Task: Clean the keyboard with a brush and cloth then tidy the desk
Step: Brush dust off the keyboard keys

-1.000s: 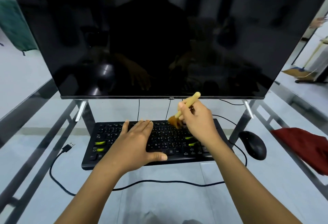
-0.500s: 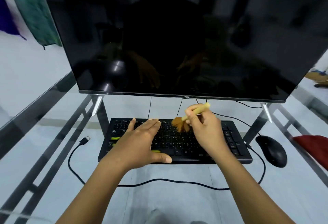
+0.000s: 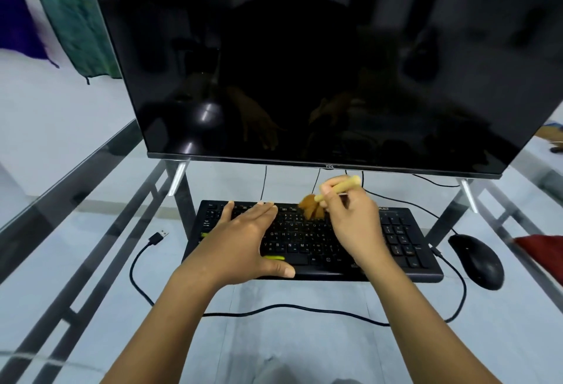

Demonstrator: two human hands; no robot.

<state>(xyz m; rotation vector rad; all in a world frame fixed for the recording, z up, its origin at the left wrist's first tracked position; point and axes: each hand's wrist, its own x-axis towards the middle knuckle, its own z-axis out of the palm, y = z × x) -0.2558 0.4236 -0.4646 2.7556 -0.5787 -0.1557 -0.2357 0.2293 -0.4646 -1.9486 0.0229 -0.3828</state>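
Brush [image 3: 311,210] swept leftward, left hand [image 3: 243,240] on keyboard [image 3: 402,243]

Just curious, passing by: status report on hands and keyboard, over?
Left hand flat on keyboard. Right hand grips brush, bristles on upper keys. Nothing in the way.

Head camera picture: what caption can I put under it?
Right hand holds a brush to the black keyboard while the left hand lies flat on its keys, under a dark monitor.
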